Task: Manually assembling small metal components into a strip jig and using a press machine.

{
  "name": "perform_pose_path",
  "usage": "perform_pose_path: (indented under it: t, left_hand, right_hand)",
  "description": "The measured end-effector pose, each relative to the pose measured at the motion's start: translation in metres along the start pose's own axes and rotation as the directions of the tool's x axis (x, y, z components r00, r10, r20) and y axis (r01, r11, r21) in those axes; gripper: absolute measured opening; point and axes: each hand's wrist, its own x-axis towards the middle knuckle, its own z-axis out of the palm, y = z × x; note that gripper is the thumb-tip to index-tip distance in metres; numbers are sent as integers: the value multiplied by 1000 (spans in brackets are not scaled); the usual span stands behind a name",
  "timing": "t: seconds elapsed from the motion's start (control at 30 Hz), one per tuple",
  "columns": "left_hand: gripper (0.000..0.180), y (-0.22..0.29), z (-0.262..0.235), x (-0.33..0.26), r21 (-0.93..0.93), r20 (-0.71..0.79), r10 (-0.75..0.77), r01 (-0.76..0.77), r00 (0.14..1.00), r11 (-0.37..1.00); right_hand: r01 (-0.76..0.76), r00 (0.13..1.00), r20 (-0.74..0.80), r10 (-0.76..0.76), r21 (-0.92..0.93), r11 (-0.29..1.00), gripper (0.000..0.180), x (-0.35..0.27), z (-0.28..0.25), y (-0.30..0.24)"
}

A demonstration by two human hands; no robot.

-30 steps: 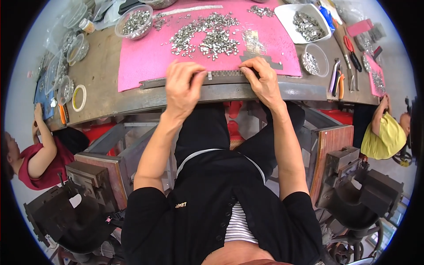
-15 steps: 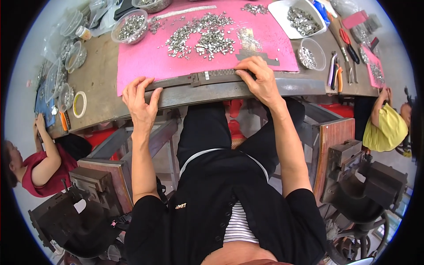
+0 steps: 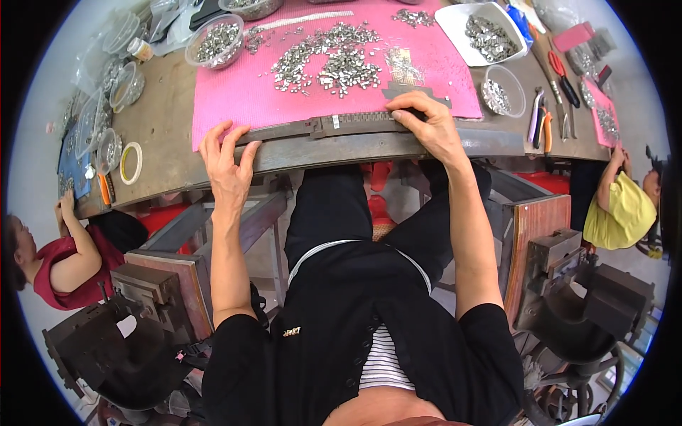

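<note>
Both hands rest on a long metal bar at the near edge of the workbench.

The metal bar (image 3: 341, 126) lies along the front of the pink mat (image 3: 234, 92). The right hand (image 3: 426, 124) presses flat on its right end, fingers together; the left hand (image 3: 227, 160) lies spread over its left end and the bench edge (image 3: 170, 170), gripping nothing. Small metal parts (image 3: 334, 60) lie heaped on the mat beyond, with clear bowls (image 3: 213, 39) and pliers (image 3: 543, 128) off to the sides.

Left hand (image 3: 226, 160) slid leftward along the metal bar (image 3: 334, 126) from beside the right hand (image 3: 426, 124) to its left end, fingers now spread.
</note>
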Motion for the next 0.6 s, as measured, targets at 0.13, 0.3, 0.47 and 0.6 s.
perform_pose_path:
  t: [0.13, 0.3, 0.47, 0.6]
  left_hand:
    - [40, 29, -33, 23, -82, 93, 0, 8, 996, 997]
    - [55, 99, -61, 51, -426, 227, 55, 48, 972, 903]
    - [35, 142, 37, 71, -562, 262, 283, -93, 923, 822]
    - [42, 139, 88, 65, -322, 179, 402, -332, 898, 886]
  right_hand:
    - [2, 995, -97, 0, 17, 1000, 14, -8, -5, 9]
    - [-38, 984, -173, 42, 25, 999, 12, -16, -3, 4]
    - [76, 907, -407, -109, -95, 993, 13, -16, 16, 3]
    - [2, 853, -411, -323, -616, 788, 19, -42, 2, 14]
